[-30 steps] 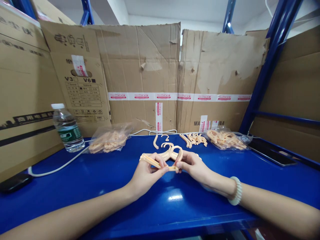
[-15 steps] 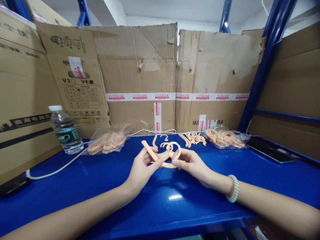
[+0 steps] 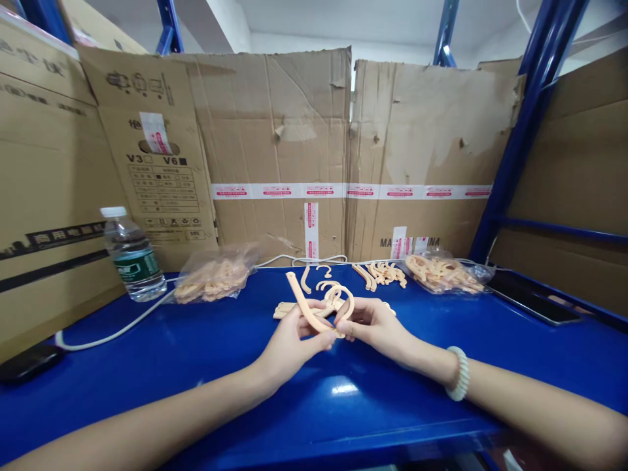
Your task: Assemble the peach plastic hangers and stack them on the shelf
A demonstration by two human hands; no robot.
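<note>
Over the middle of the blue table (image 3: 216,366), my left hand (image 3: 294,340) is closed on a long, slightly bent beige hanger arm (image 3: 303,301), its far end tilted up to the left. My right hand (image 3: 370,322) pinches a round beige hanger hook (image 3: 350,301). The lower ends of the two parts meet between my fingertips; whether they are joined, I cannot tell. Just behind my hands lie beige hangers (image 3: 284,309), partly hidden by them. Farther back are a loose hanger arm (image 3: 305,280), a small loose hook (image 3: 324,269) and a pile of hooks (image 3: 387,273) beside several arms (image 3: 364,277).
Plastic bags of beige parts lie at the left (image 3: 213,278) and right (image 3: 444,271). A water bottle (image 3: 132,258) stands at left, near a white cable (image 3: 112,330) and a black object (image 3: 29,363). A phone (image 3: 532,297) lies at right. Cardboard sheets (image 3: 275,131) wall the back.
My left hand has shifted slightly right, and the hanger arm has turned steeper, its lower end now at my right fingertips by the hook. The view has shifted slightly.
</note>
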